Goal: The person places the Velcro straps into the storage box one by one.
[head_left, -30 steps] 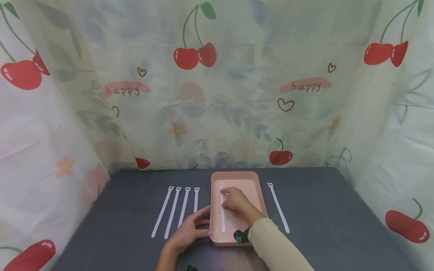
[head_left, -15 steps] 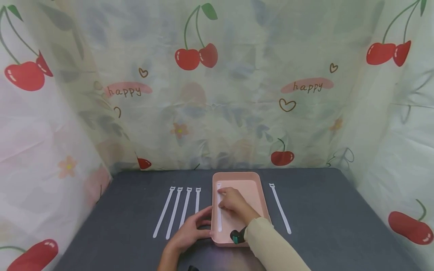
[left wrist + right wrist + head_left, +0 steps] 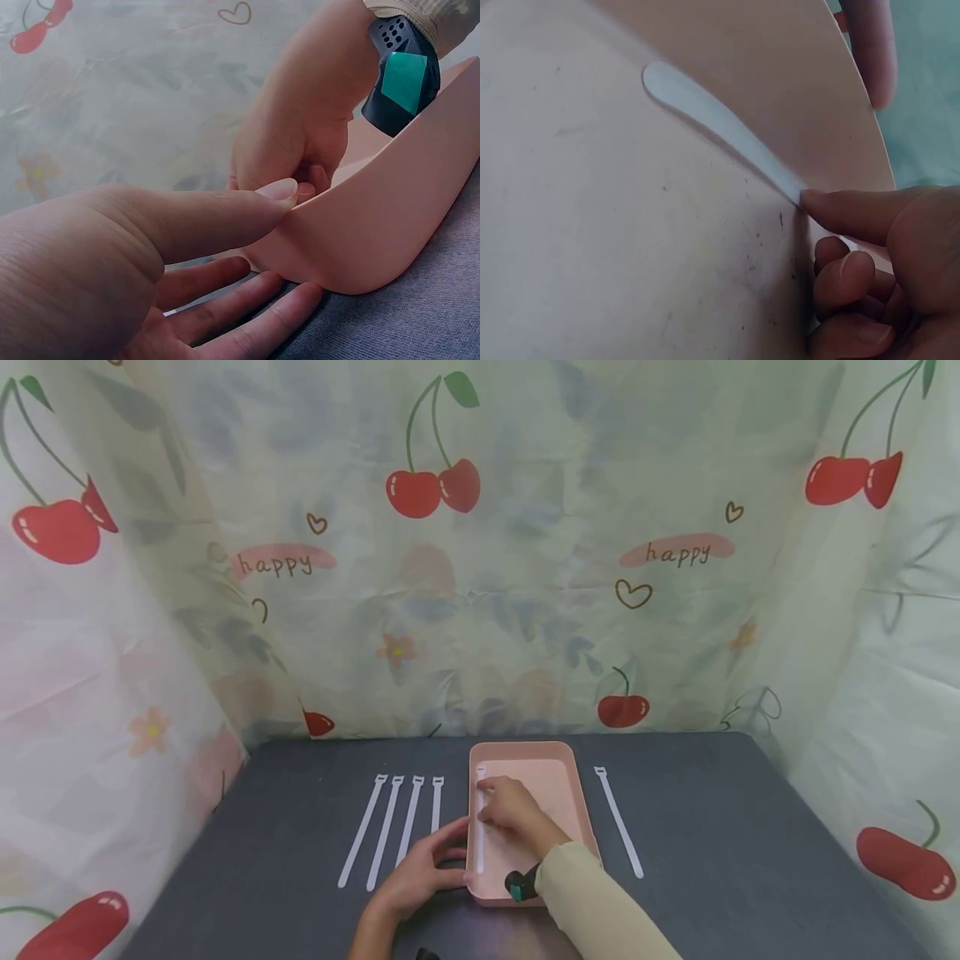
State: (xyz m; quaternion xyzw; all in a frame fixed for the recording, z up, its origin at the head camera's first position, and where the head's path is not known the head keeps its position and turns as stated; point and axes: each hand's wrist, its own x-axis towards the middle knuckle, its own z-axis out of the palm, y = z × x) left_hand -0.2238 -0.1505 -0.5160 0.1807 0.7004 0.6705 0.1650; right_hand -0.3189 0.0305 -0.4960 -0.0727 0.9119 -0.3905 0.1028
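Note:
In the head view, a white hook-and-loop cable tie (image 3: 481, 843) with a slotted head lies along the left wall inside a pink tray (image 3: 551, 777). My right hand (image 3: 513, 806) reaches into the tray, its thumb and index finger holding this tie at two spots along its length. In the right wrist view the tie's rounded tail (image 3: 697, 101) curves away from the thumb, while the other fingers are curled. My left hand (image 3: 416, 872) stays at the tray's left side. Its thumb (image 3: 274, 191) touches the rim and its fairly straight fingers rest against the outer wall.
Several more white cable ties (image 3: 362, 831) lie side by side left of the tray, some partly hidden by my left hand. One further tie (image 3: 618, 822) lies to the right. The dark table (image 3: 697, 827) is enclosed by cherry-print curtains (image 3: 480, 610).
My right hand has slid the cable tie leftward across the tray floor, up to the left wall. The left hand has kept its place against the tray.

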